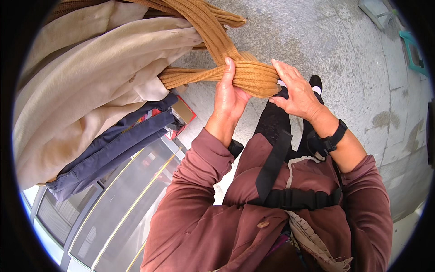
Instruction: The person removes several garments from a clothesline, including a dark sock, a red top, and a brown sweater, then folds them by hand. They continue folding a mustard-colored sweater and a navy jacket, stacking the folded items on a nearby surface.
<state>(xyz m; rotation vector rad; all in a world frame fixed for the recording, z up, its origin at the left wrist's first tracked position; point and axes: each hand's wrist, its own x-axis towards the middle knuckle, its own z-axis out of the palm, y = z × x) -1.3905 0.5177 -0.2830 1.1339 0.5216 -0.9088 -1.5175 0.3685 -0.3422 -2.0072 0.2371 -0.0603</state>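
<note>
A mustard-brown ribbed knit garment (256, 77) stretches across in front of me, its strands of ribbing leading up and left to more of the same knit. My left hand (229, 98) grips it from below, thumb on top and the other fingers hidden behind the knit. At the bunched right end, my right hand (297, 93) holds the edge between thumb and fingers. Left of the hands hangs a large cream cloth (112, 68) with brownish stains. Dark blue trousers or similar cloth (125, 146) hang below it.
A red-edged cardboard box (183, 110) stands behind the hanging cloth. Glass panels with yellow strips (125, 207) line the lower left. Grey stone paving (357, 88) runs underfoot, with a teal plastic object (412, 51) and a pale box-like object (379, 13) at the upper right.
</note>
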